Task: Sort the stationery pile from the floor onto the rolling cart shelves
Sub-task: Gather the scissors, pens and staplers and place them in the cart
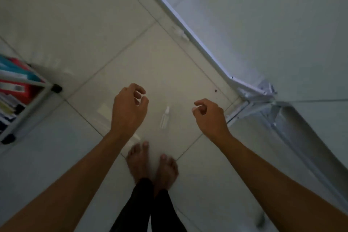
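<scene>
Below, a small clear spray bottle [165,117] is lying on bare floor tile [169,66] between the left hand [130,108] and right hand [210,114], both hanging loosely curled and holding nothing; the rolling cart [24,98] is standing well apart.

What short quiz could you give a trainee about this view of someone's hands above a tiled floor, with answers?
1. True or false: the left hand grips the small clear bottle.
2. Where does the rolling cart stand: A) at the left edge of the view, B) between the bare feet, C) against the white frame at the right?
3. Fill in: the bottle lies on the ____, between the two hands.

Key
1. False. Both the left hand and the right hand hang with loosely curled fingers and hold nothing.
2. A. Its shelves already carry red and teal folders.
3. Floor.
</scene>
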